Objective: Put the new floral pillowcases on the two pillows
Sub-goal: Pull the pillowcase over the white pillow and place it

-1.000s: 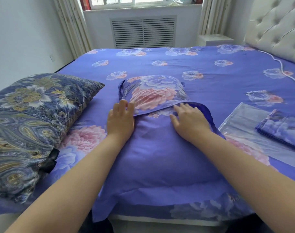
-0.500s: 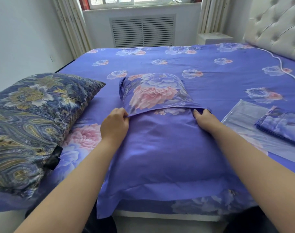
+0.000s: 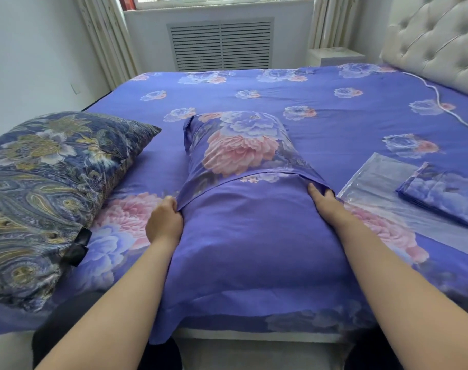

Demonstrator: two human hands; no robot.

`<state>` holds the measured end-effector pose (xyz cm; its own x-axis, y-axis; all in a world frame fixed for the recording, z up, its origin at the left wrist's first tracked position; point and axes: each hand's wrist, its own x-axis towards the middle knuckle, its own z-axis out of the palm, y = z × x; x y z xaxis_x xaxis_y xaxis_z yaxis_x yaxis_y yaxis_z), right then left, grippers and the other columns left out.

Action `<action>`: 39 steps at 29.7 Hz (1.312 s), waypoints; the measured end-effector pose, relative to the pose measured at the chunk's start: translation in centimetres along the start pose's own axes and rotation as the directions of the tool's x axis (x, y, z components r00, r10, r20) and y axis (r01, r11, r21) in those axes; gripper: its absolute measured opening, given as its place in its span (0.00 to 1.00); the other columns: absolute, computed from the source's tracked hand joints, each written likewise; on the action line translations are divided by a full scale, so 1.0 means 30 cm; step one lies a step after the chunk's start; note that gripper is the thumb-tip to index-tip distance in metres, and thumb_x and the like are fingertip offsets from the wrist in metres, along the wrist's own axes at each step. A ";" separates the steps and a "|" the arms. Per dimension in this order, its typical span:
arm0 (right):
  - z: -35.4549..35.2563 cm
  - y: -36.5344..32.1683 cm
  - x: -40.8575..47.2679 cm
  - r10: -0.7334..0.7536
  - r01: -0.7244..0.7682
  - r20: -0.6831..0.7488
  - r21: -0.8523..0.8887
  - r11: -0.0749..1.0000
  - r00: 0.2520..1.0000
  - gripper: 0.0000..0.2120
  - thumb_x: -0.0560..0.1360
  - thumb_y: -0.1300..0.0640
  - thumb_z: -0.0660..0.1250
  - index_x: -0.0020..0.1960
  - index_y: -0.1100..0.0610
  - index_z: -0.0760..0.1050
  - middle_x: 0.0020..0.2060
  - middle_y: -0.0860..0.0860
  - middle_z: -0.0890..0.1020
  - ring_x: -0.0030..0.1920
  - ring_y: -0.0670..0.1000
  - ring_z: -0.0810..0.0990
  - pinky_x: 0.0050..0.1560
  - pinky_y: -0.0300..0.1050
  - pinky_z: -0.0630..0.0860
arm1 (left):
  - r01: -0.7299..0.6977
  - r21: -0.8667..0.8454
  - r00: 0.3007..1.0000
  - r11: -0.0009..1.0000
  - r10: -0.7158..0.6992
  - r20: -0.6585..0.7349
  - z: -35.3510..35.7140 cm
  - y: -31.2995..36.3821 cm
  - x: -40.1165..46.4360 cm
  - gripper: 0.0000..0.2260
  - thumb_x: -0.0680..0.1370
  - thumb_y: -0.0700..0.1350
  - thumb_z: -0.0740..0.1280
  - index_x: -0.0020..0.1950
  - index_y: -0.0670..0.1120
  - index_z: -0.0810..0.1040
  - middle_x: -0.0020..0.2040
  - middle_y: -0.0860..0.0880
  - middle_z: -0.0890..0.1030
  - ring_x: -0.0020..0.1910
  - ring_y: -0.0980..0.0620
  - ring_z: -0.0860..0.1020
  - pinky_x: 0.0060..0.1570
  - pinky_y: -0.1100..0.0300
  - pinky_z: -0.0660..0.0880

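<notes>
Lying lengthwise mid-bed, the plump pillow [image 3: 243,236] is wearing a smooth purple floral pillowcase [image 3: 235,148]. The left hand [image 3: 163,222] and right hand [image 3: 325,200] are each gripping a side of the envelope flap's edge. A paisley pillow [image 3: 48,188] is sitting left; a folded pillowcase [image 3: 441,196] is resting on clear plastic [image 3: 371,177] right.

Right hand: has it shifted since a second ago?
Yes. The right hand slid from the top middle of the pillow to its right edge, toward the plastic bag, now tucked under the flap.
</notes>
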<state>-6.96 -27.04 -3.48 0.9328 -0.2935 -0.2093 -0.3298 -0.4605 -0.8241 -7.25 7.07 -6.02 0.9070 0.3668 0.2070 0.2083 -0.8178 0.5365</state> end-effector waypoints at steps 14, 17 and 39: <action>-0.051 0.029 0.020 0.045 -0.044 0.016 -0.066 0.997 0.999 0.26 0.79 0.42 0.56 0.63 0.63 0.74 0.62 0.59 0.76 0.62 0.58 0.74 0.60 0.48 0.68 | 0.036 -0.001 0.931 0.999 -0.033 0.364 0.004 -0.075 0.050 0.12 0.69 0.33 0.61 0.31 0.47 0.64 0.31 0.47 0.68 0.38 0.47 0.68 0.33 0.55 0.61; -0.081 0.002 0.003 -0.124 0.059 -0.231 -0.271 0.961 0.965 0.17 0.75 0.45 0.63 0.51 0.59 0.74 0.51 0.57 0.79 0.52 0.59 0.77 0.52 0.51 0.72 | -0.081 0.071 0.960 0.994 0.059 0.274 -0.037 -0.064 0.082 0.13 0.67 0.41 0.66 0.51 0.47 0.73 0.49 0.44 0.75 0.51 0.44 0.74 0.50 0.52 0.71; -0.094 -0.075 0.036 -0.360 0.221 -0.044 -0.717 0.661 0.932 0.14 0.76 0.60 0.58 0.56 0.52 0.77 0.56 0.58 0.77 0.56 0.61 0.76 0.53 0.50 0.74 | -0.410 0.518 0.912 0.751 0.323 0.254 -0.120 0.176 -0.005 0.11 0.77 0.41 0.59 0.54 0.50 0.79 0.54 0.46 0.79 0.54 0.42 0.77 0.44 0.54 0.70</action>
<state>-5.63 -28.69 -0.36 0.9815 -0.1450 0.1248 -0.1162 -0.9701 -0.2133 -7.60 4.30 -0.27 0.9872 -0.0422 0.1537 -0.0261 -0.9941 -0.1054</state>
